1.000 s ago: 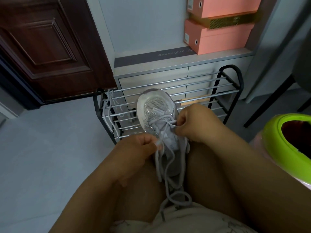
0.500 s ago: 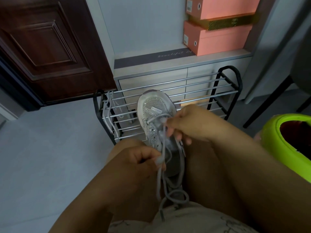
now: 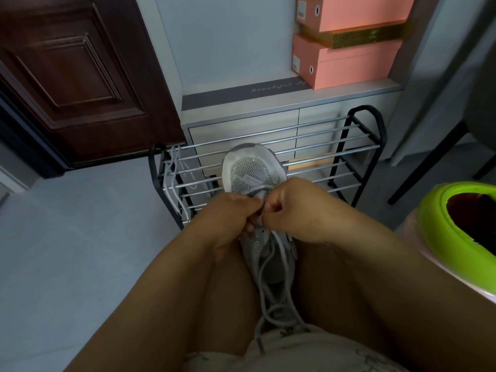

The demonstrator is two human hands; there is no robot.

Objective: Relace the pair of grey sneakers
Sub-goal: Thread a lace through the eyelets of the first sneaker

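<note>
My left hand (image 3: 228,216) and right hand (image 3: 292,208) meet knuckle to knuckle, fingers curled, pinching the lace (image 3: 264,267) over the grey sneaker (image 3: 251,169); its toe pokes out beyond my fingertips; loose lace trails back toward my lap.

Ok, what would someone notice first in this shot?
Both hands, left and right, meet at centre, pinching the lace of a grey sneaker held between the knees. Behind it stands a metal rack; pink boxes stack top right, a green-rimmed bin sits far right.
</note>
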